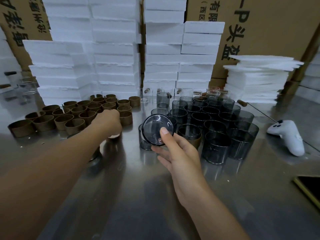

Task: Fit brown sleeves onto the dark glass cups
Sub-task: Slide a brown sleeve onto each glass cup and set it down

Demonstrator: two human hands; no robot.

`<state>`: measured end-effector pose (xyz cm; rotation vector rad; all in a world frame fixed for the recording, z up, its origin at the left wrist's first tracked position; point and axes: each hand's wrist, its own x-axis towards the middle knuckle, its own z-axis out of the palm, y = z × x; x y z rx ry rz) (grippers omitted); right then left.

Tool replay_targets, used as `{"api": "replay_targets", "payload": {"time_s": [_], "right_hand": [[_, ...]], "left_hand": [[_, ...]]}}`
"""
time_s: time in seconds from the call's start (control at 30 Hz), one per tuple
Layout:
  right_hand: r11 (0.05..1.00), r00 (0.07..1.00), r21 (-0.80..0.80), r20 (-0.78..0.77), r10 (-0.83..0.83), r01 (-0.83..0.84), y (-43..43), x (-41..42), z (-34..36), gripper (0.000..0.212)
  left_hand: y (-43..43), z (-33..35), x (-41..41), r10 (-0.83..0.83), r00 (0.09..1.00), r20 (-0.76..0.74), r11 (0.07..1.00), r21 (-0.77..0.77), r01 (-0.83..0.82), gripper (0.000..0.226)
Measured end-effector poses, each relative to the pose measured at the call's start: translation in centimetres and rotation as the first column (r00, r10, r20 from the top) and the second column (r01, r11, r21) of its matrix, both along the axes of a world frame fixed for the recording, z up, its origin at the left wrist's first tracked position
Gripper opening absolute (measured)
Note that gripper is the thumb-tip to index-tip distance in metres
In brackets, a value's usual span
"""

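On the desk (pixel 138 196), seemingly most dark glass cups (pixel 214 144) stand bare, brown sleeves (pixel 76 110) loose. The right hand (pixel 180 156) has one cup (pixel 156 129) in its grip; I cannot tell the left hand (pixel 108 121) grip.

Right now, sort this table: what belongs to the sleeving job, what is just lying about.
Job: brown sleeves, dark glass cups, held cup in right hand, left hand at the sleeves.
Lying about: white controller, foam stacks, cardboard boxes.

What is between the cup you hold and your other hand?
One brown sleeve next to the left hand, then bare table up to the cup. Head view shows it.
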<state>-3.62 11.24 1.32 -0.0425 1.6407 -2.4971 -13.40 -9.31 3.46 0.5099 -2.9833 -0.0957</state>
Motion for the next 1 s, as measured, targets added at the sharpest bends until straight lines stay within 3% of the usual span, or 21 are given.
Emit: {"api": "replay_targets", "payload": {"time_s": [0.1, 0.17, 0.27, 0.37, 0.5, 0.57, 0.73, 0.87, 0.93, 1.0], "right_hand": [[1.000, 1.000, 0.017, 0.003, -0.010, 0.010, -0.1, 0.0, -0.1, 0.052], [0.999, 1.000, 0.035, 0.005, -0.015, 0.015, -0.2, 0.1, -0.2, 0.051], [0.997, 0.999, 0.074, 0.013, -0.031, 0.030, -0.2, 0.1, -0.3, 0.052], [0.992, 1.000, 0.124, 0.017, -0.022, 0.020, -0.2, 0.0, -0.3, 0.053], [0.988, 0.999, 0.152, 0.018, -0.031, 0.028, -0.1, -0.2, -0.5, 0.049], [0.994, 0.999, 0.111, 0.034, -0.008, 0.004, 0.2, -0.3, -0.5, 0.041], [0.993, 0.990, -0.044, 0.087, 0.114, -0.110, 0.6, -0.5, -0.6, 0.016], [0.976, 0.980, -0.169, 0.116, 0.161, -0.140, 0.8, -0.5, -0.4, 0.030], [0.965, 0.974, -0.221, 0.142, 0.176, -0.142, 0.8, -0.5, -0.2, 0.022], [0.960, 0.971, -0.242, 0.153, 0.181, -0.141, 0.7, -0.4, -0.2, 0.011]], "left_hand": [[0.1, 1.0, 1.0, -0.021, 0.988, -0.151, 0.998, 0.056, 0.030, 0.021], [0.6, 1.7, 2.4, -0.039, 0.940, -0.338, 0.988, 0.131, 0.088, 0.026], [2.3, 2.3, 5.4, -0.056, 0.773, -0.632, 0.912, 0.282, 0.297, 0.036], [4.6, 2.1, 8.5, -0.078, 0.634, -0.769, 0.783, 0.347, 0.516, 0.040], [6.1, 0.7, 10.2, -0.158, 0.523, -0.838, 0.638, 0.317, 0.701, 0.037], [6.5, -0.1, 10.4, -0.180, 0.502, -0.846, 0.571, 0.326, 0.754, 0.024], [7.3, -1.0, 10.8, -0.162, 0.534, -0.830, 0.405, 0.438, 0.803, 0.013], [7.9, -1.3, 11.2, -0.125, 0.588, -0.800, 0.244, 0.549, 0.799, 0.033], [8.1, -1.2, 11.3, -0.114, 0.605, -0.788, 0.173, 0.584, 0.793, 0.038], [8.2, -1.2, 11.5, -0.146, 0.610, -0.779, 0.158, 0.590, 0.792, 0.033]]}}
